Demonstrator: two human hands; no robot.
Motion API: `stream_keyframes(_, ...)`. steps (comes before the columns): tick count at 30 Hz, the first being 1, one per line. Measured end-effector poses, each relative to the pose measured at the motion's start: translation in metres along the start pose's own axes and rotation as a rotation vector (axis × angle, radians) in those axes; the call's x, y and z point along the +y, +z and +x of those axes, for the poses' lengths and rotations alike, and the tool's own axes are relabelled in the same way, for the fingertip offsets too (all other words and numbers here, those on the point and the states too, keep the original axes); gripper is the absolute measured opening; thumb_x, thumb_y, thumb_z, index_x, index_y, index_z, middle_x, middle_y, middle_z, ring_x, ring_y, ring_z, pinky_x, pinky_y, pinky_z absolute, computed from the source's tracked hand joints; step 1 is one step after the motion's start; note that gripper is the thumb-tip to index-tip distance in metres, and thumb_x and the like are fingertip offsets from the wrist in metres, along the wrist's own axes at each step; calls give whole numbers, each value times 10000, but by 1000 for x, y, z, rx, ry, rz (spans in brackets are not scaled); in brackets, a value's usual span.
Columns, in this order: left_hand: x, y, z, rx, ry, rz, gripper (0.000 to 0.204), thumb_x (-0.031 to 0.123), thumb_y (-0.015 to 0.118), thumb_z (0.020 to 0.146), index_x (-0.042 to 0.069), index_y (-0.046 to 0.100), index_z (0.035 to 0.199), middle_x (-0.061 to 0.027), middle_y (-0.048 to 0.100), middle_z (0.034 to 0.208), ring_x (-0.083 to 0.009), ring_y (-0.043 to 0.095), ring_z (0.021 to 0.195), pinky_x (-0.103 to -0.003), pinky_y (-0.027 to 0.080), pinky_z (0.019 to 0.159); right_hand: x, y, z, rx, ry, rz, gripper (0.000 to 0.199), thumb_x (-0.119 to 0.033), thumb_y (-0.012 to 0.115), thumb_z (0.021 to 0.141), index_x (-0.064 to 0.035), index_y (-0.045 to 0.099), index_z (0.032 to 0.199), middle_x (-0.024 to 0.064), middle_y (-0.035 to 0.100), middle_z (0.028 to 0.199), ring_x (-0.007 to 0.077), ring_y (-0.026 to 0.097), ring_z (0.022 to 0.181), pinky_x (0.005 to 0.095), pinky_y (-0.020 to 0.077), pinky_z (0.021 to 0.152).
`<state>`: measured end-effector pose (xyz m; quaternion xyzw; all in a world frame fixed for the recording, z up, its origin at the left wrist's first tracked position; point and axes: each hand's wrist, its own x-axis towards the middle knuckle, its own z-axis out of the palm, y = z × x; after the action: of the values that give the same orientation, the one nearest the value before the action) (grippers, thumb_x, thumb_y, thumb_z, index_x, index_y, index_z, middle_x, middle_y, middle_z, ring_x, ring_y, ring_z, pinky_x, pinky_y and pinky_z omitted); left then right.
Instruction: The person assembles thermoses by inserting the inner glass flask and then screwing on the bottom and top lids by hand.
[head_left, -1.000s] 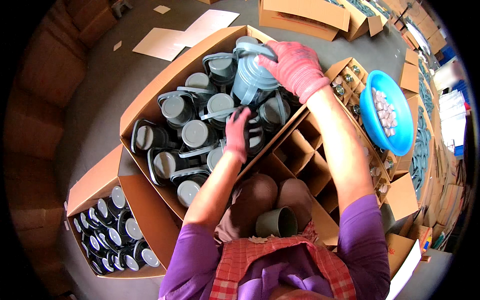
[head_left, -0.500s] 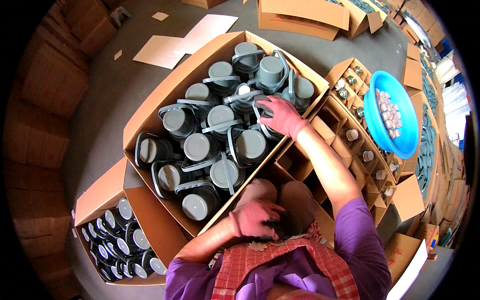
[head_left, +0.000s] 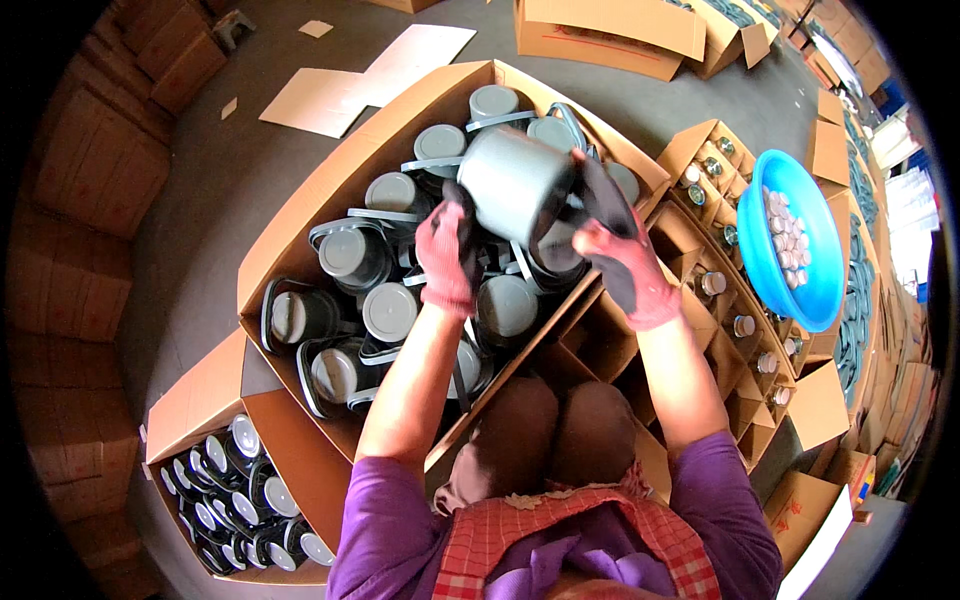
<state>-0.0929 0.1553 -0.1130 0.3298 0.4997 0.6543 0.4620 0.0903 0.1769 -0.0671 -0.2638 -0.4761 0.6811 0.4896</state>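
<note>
Above the large carton I hold a grey cylindrical jug tipped on its side, slightly blurred. My left hand, in a pink glove with a dark palm, grips its left side. My right hand, gloved the same way, has its thumb and fingers around the jug's dark right end. The jug's own handle is hard to make out. Below, several similar grey jugs with hoop handles stand close together in the carton, flat round ends up. My arms and the lifted jug hide some of them.
To the right stands a divided carton with several capped bottles in its cells. A blue basin of small round caps rests on it. At lower left is a carton of dark jugs. Flat cardboard lies on the floor.
My left hand has risen from my lap to the jug. A jug is now lifted and tilted above the others, between both hands. My right hand has turned, showing its dark palm.
</note>
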Motion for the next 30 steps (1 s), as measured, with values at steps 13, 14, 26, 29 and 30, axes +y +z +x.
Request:
stream_keyframes(13, -13, -39, 119, -63, 275, 1281, 733, 346, 724, 645, 175, 455, 1305, -143, 417, 1360, -285, 440, 1224, -373, 394, 973, 101, -23, 141, -108, 397, -1463, 474, -406, 592, 776, -173, 568, 1187, 172, 587, 1145, 302, 563, 1074, 390, 443, 919)
stream_keyframes(14, -20, -46, 124, -120, 319, 1466, 805, 340, 739, 617, 198, 411, 1338, -130, 367, 1399, -309, 367, 1276, -398, 335, 1025, 123, -20, 131, -89, 365, -1423, 457, -404, 568, 806, -187, 551, 1208, 159, 577, 1162, 302, 553, 1086, 396, 438, 921)
stream_keyframes(26, -26, -24, 151, -32, 569, 1718, 643, 241, 714, 677, 160, 443, 1255, -88, 493, 1249, -293, 500, 1125, -424, 437, 897, 133, -26, 91, -5, 261, -1656, 512, -412, 589, 813, -260, 472, 1288, 130, 458, 1274, 303, 439, 1174, 424, 402, 939)
stream_keyframes(29, -25, -24, 164, -54, 526, 1845, 716, 295, 724, 670, 182, 410, 1304, -100, 500, 1243, -295, 487, 1145, -443, 373, 957, 132, -27, 91, -7, 231, -1658, 527, -410, 595, 805, -248, 466, 1289, 141, 456, 1278, 309, 438, 1178, 420, 401, 942)
stream_keyframes(30, -25, -23, 168, -89, 477, 1910, 731, 311, 726, 666, 187, 406, 1311, -101, 499, 1245, -292, 479, 1155, -443, 361, 967, 132, -26, 90, -8, 224, -1650, 530, -415, 597, 802, -244, 468, 1286, 144, 461, 1272, 310, 440, 1177, 420, 402, 941)
